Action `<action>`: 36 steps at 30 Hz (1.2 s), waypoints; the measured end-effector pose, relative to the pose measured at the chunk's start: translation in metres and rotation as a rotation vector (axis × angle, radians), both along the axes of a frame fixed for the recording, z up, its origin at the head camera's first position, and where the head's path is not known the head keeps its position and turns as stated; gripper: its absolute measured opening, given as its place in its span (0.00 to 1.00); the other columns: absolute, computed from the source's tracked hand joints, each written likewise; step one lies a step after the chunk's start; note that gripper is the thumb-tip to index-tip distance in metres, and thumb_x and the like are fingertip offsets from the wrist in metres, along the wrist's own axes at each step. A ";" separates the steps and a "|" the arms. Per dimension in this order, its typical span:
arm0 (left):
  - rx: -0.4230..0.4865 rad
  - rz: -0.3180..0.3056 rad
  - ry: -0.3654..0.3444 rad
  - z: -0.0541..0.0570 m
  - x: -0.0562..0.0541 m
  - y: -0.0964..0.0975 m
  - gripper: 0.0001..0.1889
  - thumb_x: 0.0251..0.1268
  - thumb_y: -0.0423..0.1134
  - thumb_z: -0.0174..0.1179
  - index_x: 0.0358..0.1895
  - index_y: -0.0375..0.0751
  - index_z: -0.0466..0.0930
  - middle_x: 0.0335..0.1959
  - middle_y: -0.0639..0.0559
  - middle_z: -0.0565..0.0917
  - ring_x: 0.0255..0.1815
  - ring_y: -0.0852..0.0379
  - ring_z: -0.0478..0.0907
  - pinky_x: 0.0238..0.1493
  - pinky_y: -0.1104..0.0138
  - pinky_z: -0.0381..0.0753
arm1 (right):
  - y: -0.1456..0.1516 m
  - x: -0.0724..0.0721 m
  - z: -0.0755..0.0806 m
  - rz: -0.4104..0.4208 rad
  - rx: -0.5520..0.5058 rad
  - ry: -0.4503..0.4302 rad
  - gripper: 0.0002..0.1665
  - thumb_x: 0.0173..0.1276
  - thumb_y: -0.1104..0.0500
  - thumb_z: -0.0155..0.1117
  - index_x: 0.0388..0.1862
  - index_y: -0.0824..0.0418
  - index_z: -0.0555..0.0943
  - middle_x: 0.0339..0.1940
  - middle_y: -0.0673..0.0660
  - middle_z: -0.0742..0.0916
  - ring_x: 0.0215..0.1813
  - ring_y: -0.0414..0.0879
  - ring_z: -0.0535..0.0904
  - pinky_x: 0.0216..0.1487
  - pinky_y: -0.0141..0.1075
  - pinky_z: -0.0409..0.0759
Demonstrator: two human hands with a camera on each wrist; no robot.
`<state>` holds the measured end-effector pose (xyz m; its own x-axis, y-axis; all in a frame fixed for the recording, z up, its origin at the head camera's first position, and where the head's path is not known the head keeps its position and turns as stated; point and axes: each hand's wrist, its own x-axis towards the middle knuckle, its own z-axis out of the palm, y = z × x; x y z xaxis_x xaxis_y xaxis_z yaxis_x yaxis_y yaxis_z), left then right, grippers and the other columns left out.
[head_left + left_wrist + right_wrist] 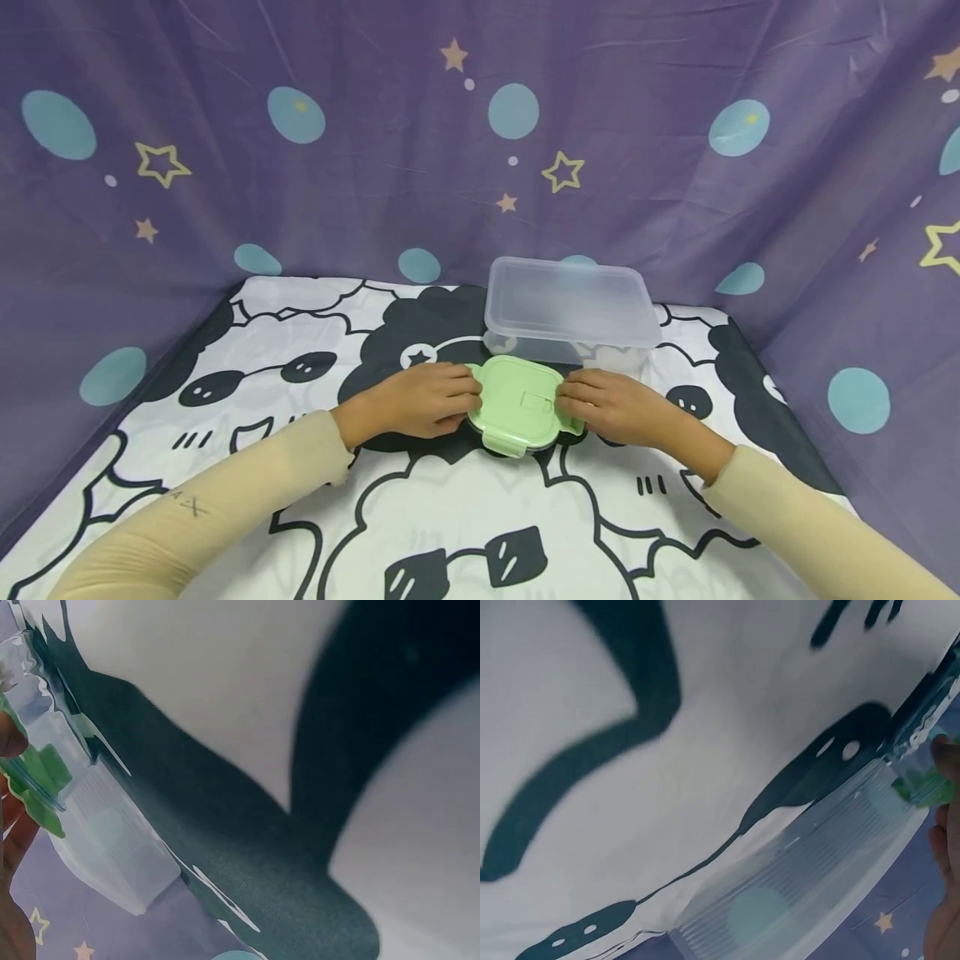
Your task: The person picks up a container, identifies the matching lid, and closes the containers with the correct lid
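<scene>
A food container with a light green lid (521, 402) sits in the middle of the cloth-covered table, its front clip (504, 443) facing me. At its left side, my left hand (423, 400) grips the edge with curled fingers. The right hand (618, 408) holds the opposite side, near a green side clip (572, 423). In the left wrist view, the thumb and fingers of the left hand (16, 825) close around a green clip (46, 769). The right wrist view catches the right hand (946, 825) at another green clip (928, 787). The container's base is mostly hidden.
Right behind the food container stands a larger translucent plastic box (570, 304), close to the purple curtain (375, 167). A black and white cartoon-sheep cloth (480, 508) covers the table. The curtain encloses the back and both sides.
</scene>
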<state>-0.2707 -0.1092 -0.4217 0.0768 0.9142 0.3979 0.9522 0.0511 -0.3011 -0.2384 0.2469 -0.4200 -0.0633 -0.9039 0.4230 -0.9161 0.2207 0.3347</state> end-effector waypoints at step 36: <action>-0.146 0.079 -0.249 0.023 0.014 -0.003 0.18 0.61 0.26 0.64 0.52 0.48 0.85 0.53 0.55 0.82 0.53 0.57 0.77 0.53 0.67 0.81 | 0.003 0.018 0.026 -0.181 0.250 -0.155 0.28 0.60 0.69 0.66 0.61 0.63 0.81 0.62 0.59 0.85 0.64 0.54 0.81 0.66 0.46 0.77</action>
<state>-0.2565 -0.1125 -0.3988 -0.0800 0.9624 0.2598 0.9925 0.1009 -0.0683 -0.2205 0.2499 -0.3937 -0.2781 -0.9467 0.1627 -0.9139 0.3129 0.2586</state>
